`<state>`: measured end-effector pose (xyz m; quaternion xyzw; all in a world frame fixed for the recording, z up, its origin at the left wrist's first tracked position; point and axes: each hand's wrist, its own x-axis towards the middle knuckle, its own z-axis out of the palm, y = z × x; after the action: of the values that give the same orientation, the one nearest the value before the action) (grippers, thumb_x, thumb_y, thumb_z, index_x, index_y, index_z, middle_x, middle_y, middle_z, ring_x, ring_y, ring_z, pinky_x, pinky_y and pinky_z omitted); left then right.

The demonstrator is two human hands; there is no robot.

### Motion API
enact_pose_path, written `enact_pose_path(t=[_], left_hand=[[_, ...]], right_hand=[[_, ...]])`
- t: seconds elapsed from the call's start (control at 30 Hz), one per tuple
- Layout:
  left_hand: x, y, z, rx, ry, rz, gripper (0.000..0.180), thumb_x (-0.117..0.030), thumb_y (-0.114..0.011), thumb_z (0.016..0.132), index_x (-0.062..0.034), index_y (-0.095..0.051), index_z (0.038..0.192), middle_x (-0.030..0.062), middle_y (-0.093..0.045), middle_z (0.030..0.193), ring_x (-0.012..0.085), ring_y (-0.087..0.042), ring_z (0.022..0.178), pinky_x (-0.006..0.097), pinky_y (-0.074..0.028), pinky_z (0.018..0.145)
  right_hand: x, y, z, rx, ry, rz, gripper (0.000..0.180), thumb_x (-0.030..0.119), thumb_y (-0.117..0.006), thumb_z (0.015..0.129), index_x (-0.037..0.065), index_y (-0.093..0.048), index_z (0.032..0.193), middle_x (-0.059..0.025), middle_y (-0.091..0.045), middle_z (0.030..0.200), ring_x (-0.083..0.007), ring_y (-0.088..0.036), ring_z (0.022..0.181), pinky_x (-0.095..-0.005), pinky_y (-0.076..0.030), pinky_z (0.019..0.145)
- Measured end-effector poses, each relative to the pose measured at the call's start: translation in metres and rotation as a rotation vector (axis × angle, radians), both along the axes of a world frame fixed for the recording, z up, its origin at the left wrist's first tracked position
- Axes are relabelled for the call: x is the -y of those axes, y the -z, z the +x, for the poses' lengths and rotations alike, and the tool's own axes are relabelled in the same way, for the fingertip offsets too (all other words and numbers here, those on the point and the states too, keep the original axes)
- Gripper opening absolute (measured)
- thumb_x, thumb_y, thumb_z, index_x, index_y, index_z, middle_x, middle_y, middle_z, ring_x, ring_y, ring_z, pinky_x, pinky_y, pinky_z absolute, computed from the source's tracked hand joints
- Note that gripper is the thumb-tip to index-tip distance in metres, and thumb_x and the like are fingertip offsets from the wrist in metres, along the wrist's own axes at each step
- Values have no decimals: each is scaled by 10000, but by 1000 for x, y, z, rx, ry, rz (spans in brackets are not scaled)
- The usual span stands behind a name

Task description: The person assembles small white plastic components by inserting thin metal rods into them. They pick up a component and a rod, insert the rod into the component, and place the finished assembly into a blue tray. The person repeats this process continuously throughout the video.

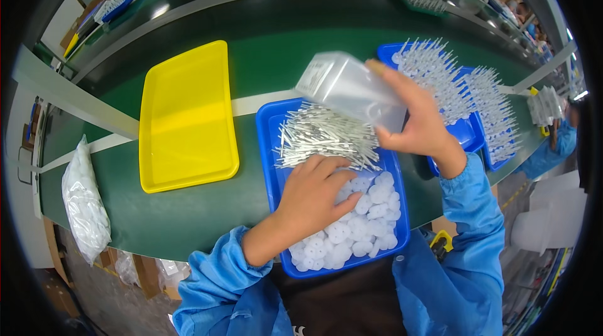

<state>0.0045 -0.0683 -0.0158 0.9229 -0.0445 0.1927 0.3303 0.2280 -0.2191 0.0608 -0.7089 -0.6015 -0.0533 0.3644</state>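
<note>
Gripping the clear box (pixel 358 88) tilted above sticks (pixel 323 135) in the blue tray (pixel 267 147), the right hand (pixel 422 119) wraps one end, likely for steadiness; the left hand (pixel 314 195), loosely spread between sticks and discs (pixel 378 210), shows no hold, perhaps separating them.

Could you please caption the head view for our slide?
Right hand holding a clear box, left hand over a blue tray of rods and white discs.

Factory assembly workshop, green workbench (pixel 166 220), blue trays (pixel 269 141) of small parts (pixel 333 136), co-worker (pixel 567 141) in blue
</note>
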Motion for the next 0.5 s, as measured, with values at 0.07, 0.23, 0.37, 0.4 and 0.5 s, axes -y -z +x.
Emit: enact_pose_path(t=[0.07, 0.23, 0.37, 0.4, 0.5], left_hand=[[0, -2, -2, -5, -14, 11, 299, -286, -860, 886, -132, -804, 1136, 24, -738, 1281, 254, -689, 1112, 397, -579, 930], [3, -3, -4, 83, -50, 83, 288, -259, -868, 875, -141, -804, 1129, 12, -769, 1242, 206, -758, 1017, 335, -620, 828], [-8, -11, -6, 228, -85, 100, 310, -172, -875, 833, -137, -800, 1132, 25, -770, 1260, 202, -774, 939, 307, -623, 766], [-12, -16, -5, 277, -104, 93, 323, -149, -875, 821, -136, -799, 1134, 29, -768, 1267, 208, -772, 919, 303, -621, 754], [-16, -58, 14, 387, -231, 97, 361, -99, -867, 788, -138, -797, 1140, 28, -759, 1288, 232, -762, 914, 305, -619, 740]], right_hand=[[0, -1, -1, 38, 10, -1, 922, 125, -792, 709, 34, -541, 1592, -211, -634, 1552, -392, -666, 1374, -421, -516, 1169], [8, 3, -3, 11, -4, 29, 896, 121, -801, 738, 34, -547, 1592, -215, -628, 1563, -379, -646, 1409, -420, -499, 1186], [18, 10, 7, -548, 29, 275, 922, 152, -797, 861, 0, -404, 1682, -190, -542, 1648, -307, -540, 1514, -436, -397, 1257], [18, 6, 10, -645, -38, 255, 914, 159, -769, 911, -24, -345, 1700, -201, -503, 1661, -300, -513, 1525, -439, -375, 1271], [16, 7, 4, -769, -116, 348, 905, 159, -759, 916, -36, -343, 1696, -218, -512, 1643, -302, -527, 1511, -434, -381, 1267]])
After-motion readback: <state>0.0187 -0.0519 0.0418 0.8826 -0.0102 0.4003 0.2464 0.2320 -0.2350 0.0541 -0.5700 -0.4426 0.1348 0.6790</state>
